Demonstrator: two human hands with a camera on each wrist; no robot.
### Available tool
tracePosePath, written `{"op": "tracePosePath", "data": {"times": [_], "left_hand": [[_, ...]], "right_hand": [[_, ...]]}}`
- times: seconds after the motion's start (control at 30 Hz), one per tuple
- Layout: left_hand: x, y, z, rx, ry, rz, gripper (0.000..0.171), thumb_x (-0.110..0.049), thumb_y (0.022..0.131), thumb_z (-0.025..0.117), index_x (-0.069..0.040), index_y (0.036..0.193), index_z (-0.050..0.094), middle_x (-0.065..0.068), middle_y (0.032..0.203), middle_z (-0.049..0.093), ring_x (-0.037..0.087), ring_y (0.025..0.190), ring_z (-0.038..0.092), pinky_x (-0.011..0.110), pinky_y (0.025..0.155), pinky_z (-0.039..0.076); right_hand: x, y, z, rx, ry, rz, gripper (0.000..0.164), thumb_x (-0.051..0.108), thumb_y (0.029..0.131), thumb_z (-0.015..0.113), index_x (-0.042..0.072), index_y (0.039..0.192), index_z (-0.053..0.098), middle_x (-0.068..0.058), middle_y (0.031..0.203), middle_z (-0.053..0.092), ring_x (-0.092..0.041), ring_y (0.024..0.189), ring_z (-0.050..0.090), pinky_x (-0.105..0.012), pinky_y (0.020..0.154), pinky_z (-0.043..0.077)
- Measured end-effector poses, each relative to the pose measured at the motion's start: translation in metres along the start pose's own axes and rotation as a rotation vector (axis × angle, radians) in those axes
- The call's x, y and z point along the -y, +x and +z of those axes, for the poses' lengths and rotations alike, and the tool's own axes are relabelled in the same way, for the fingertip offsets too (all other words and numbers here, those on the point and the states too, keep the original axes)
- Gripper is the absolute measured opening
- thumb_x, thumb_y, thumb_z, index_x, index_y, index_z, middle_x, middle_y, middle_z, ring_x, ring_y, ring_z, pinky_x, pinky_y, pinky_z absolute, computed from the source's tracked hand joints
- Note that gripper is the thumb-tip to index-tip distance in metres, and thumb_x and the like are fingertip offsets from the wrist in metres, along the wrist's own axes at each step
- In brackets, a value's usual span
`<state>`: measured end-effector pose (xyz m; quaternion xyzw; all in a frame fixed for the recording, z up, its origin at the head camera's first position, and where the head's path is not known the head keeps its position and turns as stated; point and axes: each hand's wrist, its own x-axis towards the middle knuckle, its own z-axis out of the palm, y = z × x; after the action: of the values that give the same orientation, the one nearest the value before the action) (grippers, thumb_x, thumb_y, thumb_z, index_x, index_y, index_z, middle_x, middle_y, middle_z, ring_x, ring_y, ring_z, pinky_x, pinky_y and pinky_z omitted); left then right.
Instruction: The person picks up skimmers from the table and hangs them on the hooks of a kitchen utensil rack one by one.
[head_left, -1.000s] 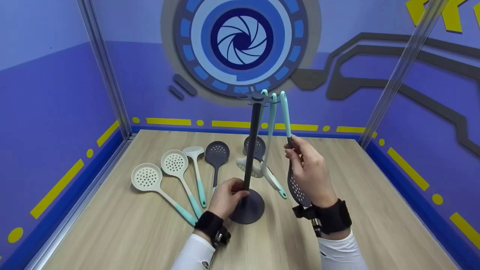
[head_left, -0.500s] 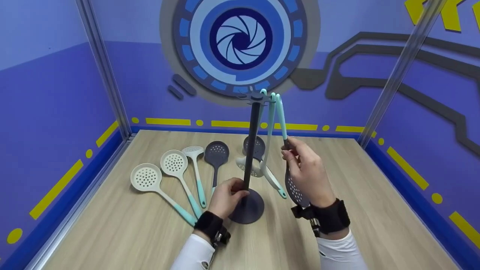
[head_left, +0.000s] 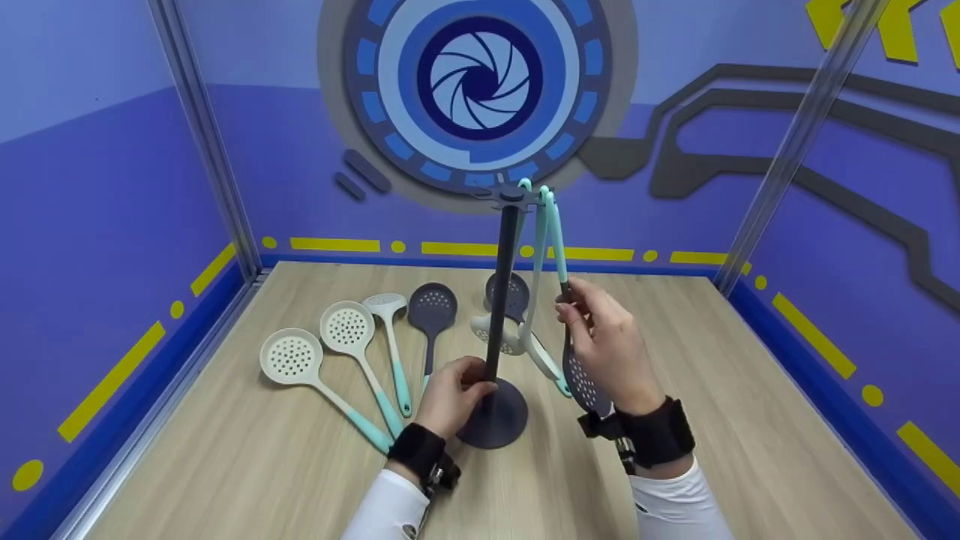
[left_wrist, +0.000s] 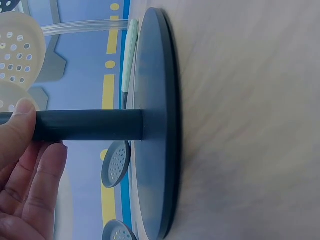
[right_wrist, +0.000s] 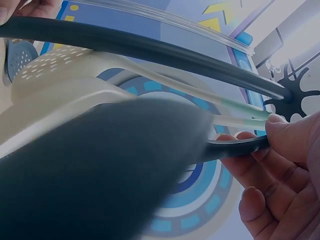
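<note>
My left hand (head_left: 454,397) grips the dark pole (head_left: 501,300) of an upright utensil stand just above its round base (head_left: 506,420). In the right wrist view, my right hand (right_wrist: 280,185) pinches the neck of a dark skimmer (right_wrist: 100,165) between thumb and fingers. Its mint handle (head_left: 557,240) points up, and the perforated bowl hangs below the hand. The handle's top is at the right side of the hooked rack (head_left: 511,196); I cannot tell whether it sits on a hook. Two pale skimmers hang close by, their bowls (left_wrist: 17,50) partly overlapping.
Left of the stand lie several utensils: a pale skimmer (head_left: 291,356), a second pale skimmer (head_left: 347,328), a smaller pale one (head_left: 386,304) and a dark skimmer (head_left: 433,307). Another dark skimmer (head_left: 508,292) lies behind the pole. Blue panels enclose the wooden table (head_left: 750,450).
My right hand has moved left and slightly down with the dark skimmer, bringing its handle top close to the hanging handles at the rack. The left hand stays on the pole.
</note>
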<state>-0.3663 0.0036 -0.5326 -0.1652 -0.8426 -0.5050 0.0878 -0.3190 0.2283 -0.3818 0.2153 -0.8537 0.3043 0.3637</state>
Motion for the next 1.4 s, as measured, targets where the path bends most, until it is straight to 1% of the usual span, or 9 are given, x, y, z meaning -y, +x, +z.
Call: {"op": "tracePosePath", "data": {"times": [0.23, 0.53, 0.77, 0.93, 1.07, 1.27, 1.4], "left_hand": [[0.0001, 0.0000, -0.0005, -0.002, 0.009, 0.011, 0.020, -0.022, 0.089, 0.075, -0.022, 0.108, 0.069, -0.006, 0.100, 0.074, 0.008, 0.094, 0.070, 0.026, 0.084, 0.057], [0.0004, 0.0009, 0.0000, 0.003, 0.007, 0.007, 0.020, -0.022, 0.089, 0.075, -0.021, 0.108, 0.070, -0.006, 0.100, 0.074, 0.008, 0.093, 0.070, 0.026, 0.084, 0.057], [0.0013, 0.0010, 0.0005, 0.002, 0.006, 0.005, 0.020, -0.022, 0.088, 0.075, -0.021, 0.107, 0.069, -0.006, 0.100, 0.074, 0.008, 0.093, 0.070, 0.025, 0.084, 0.057], [0.0010, 0.0008, 0.0002, 0.001, 0.009, 0.007, 0.019, -0.023, 0.089, 0.075, -0.022, 0.107, 0.070, -0.006, 0.100, 0.074, 0.009, 0.094, 0.070, 0.026, 0.084, 0.058], [0.0002, -0.0001, -0.0006, 0.002, 0.014, -0.007, 0.019, -0.023, 0.089, 0.075, -0.023, 0.108, 0.069, -0.006, 0.100, 0.074, 0.008, 0.093, 0.070, 0.027, 0.085, 0.058], [-0.0006, -0.0003, -0.0011, 0.004, 0.012, -0.012, 0.020, -0.023, 0.089, 0.074, -0.022, 0.109, 0.069, -0.006, 0.100, 0.073, 0.008, 0.093, 0.069, 0.028, 0.084, 0.058], [-0.0009, -0.0004, -0.0009, 0.006, 0.013, -0.022, 0.021, -0.023, 0.089, 0.074, -0.022, 0.109, 0.069, -0.006, 0.101, 0.073, 0.008, 0.093, 0.069, 0.028, 0.085, 0.058]], "right_hand": [[0.0021, 0.0001, 0.0025, 0.010, -0.001, 0.011, 0.031, 0.019, 0.099, 0.061, 0.010, 0.129, 0.060, 0.000, 0.098, 0.068, -0.003, 0.080, 0.061, -0.021, 0.064, 0.053], [0.0026, 0.0003, 0.0034, 0.016, 0.030, -0.006, 0.031, 0.017, 0.098, 0.062, 0.008, 0.128, 0.060, -0.001, 0.098, 0.069, -0.004, 0.079, 0.063, -0.021, 0.064, 0.054], [0.0029, -0.0007, 0.0041, 0.015, 0.030, -0.025, 0.032, 0.019, 0.098, 0.063, 0.008, 0.127, 0.061, 0.001, 0.096, 0.069, -0.003, 0.078, 0.065, -0.020, 0.064, 0.054], [0.0047, -0.0008, 0.0043, 0.013, 0.045, -0.044, 0.033, 0.018, 0.097, 0.064, 0.007, 0.128, 0.060, -0.001, 0.095, 0.069, -0.005, 0.077, 0.066, -0.020, 0.063, 0.054], [0.0059, -0.0006, 0.0044, 0.009, 0.066, -0.050, 0.032, 0.017, 0.097, 0.064, 0.005, 0.126, 0.061, -0.002, 0.093, 0.069, -0.007, 0.075, 0.066, -0.020, 0.061, 0.054], [0.0070, -0.0008, 0.0044, 0.010, 0.070, -0.050, 0.031, 0.018, 0.096, 0.065, 0.007, 0.126, 0.061, -0.001, 0.094, 0.070, -0.005, 0.076, 0.067, -0.020, 0.062, 0.055], [0.0078, -0.0013, 0.0039, 0.017, 0.075, -0.047, 0.032, 0.018, 0.096, 0.065, 0.007, 0.126, 0.061, -0.001, 0.095, 0.070, -0.005, 0.076, 0.067, -0.020, 0.062, 0.055]]}}
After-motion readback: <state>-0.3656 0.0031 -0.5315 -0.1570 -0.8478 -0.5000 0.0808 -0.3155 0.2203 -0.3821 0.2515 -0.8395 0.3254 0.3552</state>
